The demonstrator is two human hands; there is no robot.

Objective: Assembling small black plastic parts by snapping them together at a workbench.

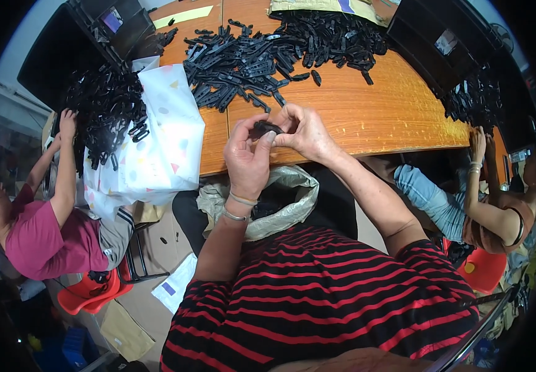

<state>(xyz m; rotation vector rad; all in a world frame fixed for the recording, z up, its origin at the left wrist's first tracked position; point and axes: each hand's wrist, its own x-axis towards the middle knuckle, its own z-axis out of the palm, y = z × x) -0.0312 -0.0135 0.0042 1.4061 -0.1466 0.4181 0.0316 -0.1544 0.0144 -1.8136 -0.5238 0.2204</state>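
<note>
My left hand [249, 152] and my right hand [308, 133] meet just over the near edge of the wooden table. Pinched between the fingers of both is a small black plastic part [268, 128]; its exact kind is partly hidden by my fingertips. Beyond my hands lies a loose heap of long, slotted black plastic pieces [237, 68]. A second heap of smaller, darker black pieces [342, 40] adjoins it at the far right. Below my hands, on my lap, a woven sack [302, 208] gapes open, its inside dark.
On the left, a person in a magenta shirt [48, 239] handles black parts [106, 111] beside a patterned white sheet [165, 124]. Another person [497, 217] works at the right by a black bin [447, 46]. A red stool [97, 291] stands lower left.
</note>
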